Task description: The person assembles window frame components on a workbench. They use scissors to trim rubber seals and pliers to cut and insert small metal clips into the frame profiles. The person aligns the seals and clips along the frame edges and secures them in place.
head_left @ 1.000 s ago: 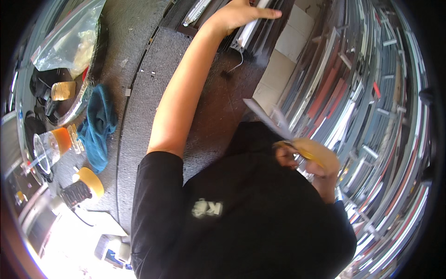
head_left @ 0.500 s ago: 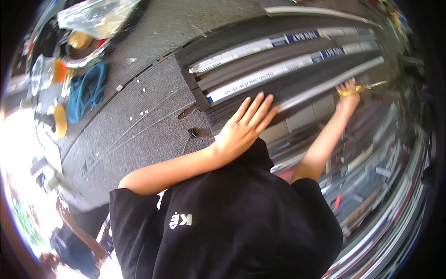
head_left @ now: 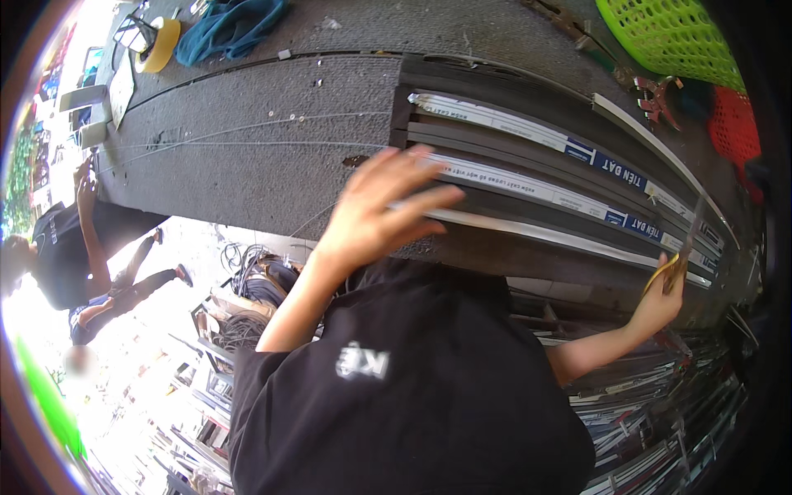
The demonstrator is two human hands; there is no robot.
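Note:
A bundle of long dark bars [head_left: 470, 142] lies on the grey bench, with white-and-blue printed strips [head_left: 520, 185] along it. A narrow pale strip [head_left: 536, 236] runs along the bundle's near side. Over the bundle's left end is my left hand [head_left: 367, 206], fingers spread and slightly blurred; it grips nothing, and whether it touches the bars I cannot tell. At the bundle's right end my right hand [head_left: 657, 304] is closed round the yellow handles of a pair of scissors [head_left: 676, 268]. Their blades point away from me.
Beyond the bundle are a green perforated basket [head_left: 672, 37], a red basket [head_left: 734, 132] and red-handled pliers [head_left: 657, 101]. A blue cloth [head_left: 227, 31] and a tape roll [head_left: 158, 48] sit at far left. Another person [head_left: 70, 256] is at left; stacked profiles [head_left: 660, 404] stand at lower right.
The view has swung to the right, bringing the baskets in. My left hand has shifted to the bundle's left end. The scissors stay in my right hand, their blades now pointing away.

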